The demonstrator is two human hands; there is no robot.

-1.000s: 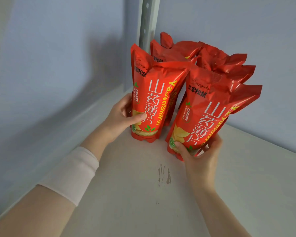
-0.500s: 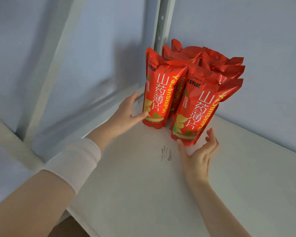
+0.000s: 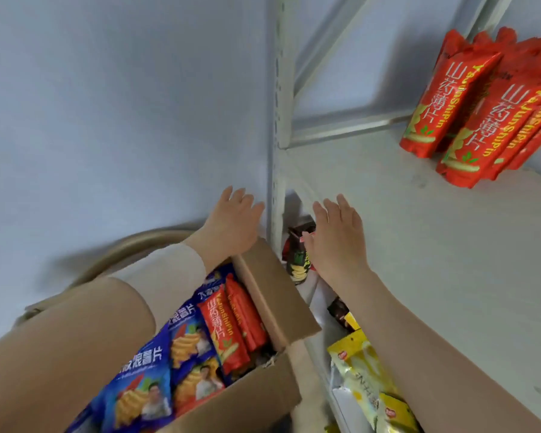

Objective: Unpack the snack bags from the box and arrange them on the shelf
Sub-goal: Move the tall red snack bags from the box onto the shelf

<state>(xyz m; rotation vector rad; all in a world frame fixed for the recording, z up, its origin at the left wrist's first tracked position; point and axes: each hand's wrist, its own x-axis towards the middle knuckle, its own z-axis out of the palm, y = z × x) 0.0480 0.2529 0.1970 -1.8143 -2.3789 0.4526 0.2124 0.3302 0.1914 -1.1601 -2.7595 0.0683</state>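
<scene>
Left hand [image 3: 231, 223] and right hand [image 3: 338, 235] reach forward side by side near the middle of the view. Both are palm down with fingers straight and slightly spread, and both hold nothing. The left hand is at nine o'clock of the right, and its forearm wears a cream fabric sleeve [image 3: 156, 276]. Whether either hand touches anything cannot be told.

Nearest, at seven o'clock of the view, an open brown cardboard box [image 3: 263, 398] lies under the left forearm. It is packed with glossy blue crisp bags [image 3: 144, 385]. At their three o'clock, against the box's right wall, are slim red foil snack bags [image 3: 228, 326] with white and yellow lettering. One box flap stands up below the left hand.

At five o'clock, on a lower level beneath the right forearm, lie pale yellow snack packets [image 3: 363, 370]. A dark red and black bag [image 3: 297, 254] shows between the two hands.

A white metal upright post [image 3: 278, 120] rises at twelve o'clock, just beyond the gap between the hands. The white shelf board [image 3: 434, 245] spreads from it toward three o'clock, with the right hand over its near corner.

Farthest, at two o'clock, a cluster of red foil bags on the shelf [image 3: 469, 114] stands upright, touching one another, well apart from both hands. A pale blue-grey wall [image 3: 107, 104] fills the left side.
</scene>
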